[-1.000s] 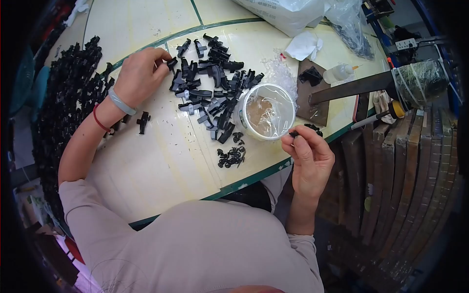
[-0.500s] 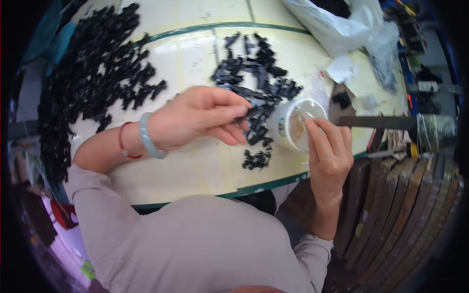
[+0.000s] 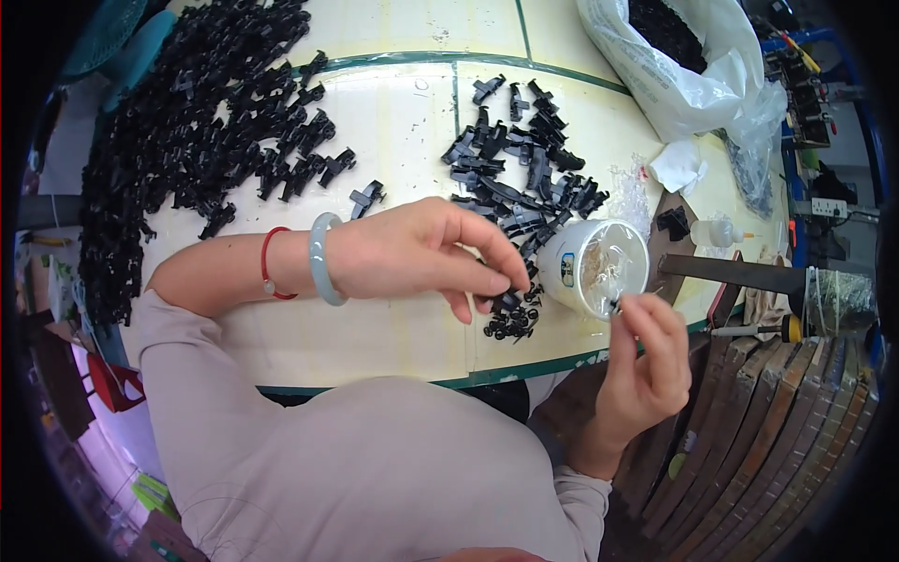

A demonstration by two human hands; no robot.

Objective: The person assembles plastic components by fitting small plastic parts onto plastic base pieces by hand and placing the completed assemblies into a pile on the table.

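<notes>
My left hand (image 3: 426, 253) is closed on a black plastic part (image 3: 507, 301), much of it hidden by the fingers. Beneath that hand's fingertips lies a small heap of black round pieces (image 3: 511, 323). A white tub (image 3: 569, 270) stands between my hands, with something clear and brownish inside. Just off the tub's near right rim, my right hand (image 3: 653, 361) pinches a tiny dark piece (image 3: 615, 306), too small to name. Beyond the left fingers, a loose pile of black plastic parts (image 3: 510, 192) spreads over the table.
A large mass of similar black parts (image 3: 197, 122) covers the table's left. At the far right is a white plastic bag (image 3: 655, 70) holding dark pieces. A small clear bottle (image 3: 716, 232) and a metal bar (image 3: 730, 272) lie right of the tub. Stacked boards (image 3: 749, 403) stand beside the table.
My right hand has come out from over the tub to its near right rim, and a tiny dark piece now shows in its fingertips. The whole view has shifted somewhat.
</notes>
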